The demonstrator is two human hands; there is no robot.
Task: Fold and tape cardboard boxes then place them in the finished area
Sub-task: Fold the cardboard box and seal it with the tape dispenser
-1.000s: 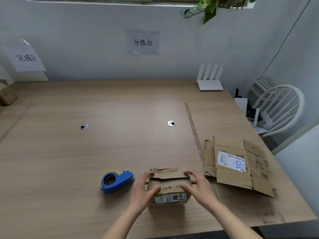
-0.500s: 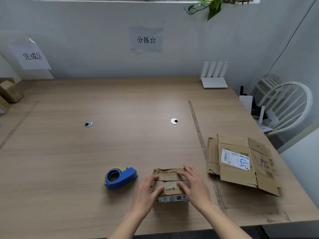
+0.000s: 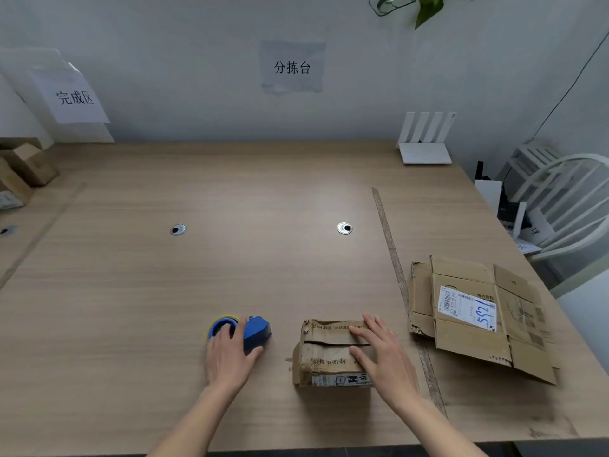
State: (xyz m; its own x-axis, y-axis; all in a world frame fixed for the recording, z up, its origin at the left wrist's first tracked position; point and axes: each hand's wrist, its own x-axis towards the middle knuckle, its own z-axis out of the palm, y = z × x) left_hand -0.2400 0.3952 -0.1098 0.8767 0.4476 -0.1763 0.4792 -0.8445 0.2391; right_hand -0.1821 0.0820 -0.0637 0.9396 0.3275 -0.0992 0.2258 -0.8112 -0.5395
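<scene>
A small worn cardboard box (image 3: 324,357) stands near the table's front edge with its top flaps folded down. My right hand (image 3: 382,354) lies flat on those flaps with straight fingers, pressing them closed. To the left of the box, my left hand (image 3: 230,357) covers a blue tape dispenser (image 3: 258,329). Its fingers rest over the roll and its thumb wraps the near side. A flattened cardboard box (image 3: 474,338) with a white shipping label lies on the table to the right.
Several finished boxes (image 3: 26,166) sit at the far left under a paper sign (image 3: 75,97). A white router (image 3: 425,143) stands at the back right. A white chair (image 3: 560,206) is beyond the right edge. A tape strip (image 3: 389,239) runs along the wooden table (image 3: 263,275).
My left hand left the small box and moved left onto the tape dispenser. My right hand stayed on the box top, holding the flaps down.
</scene>
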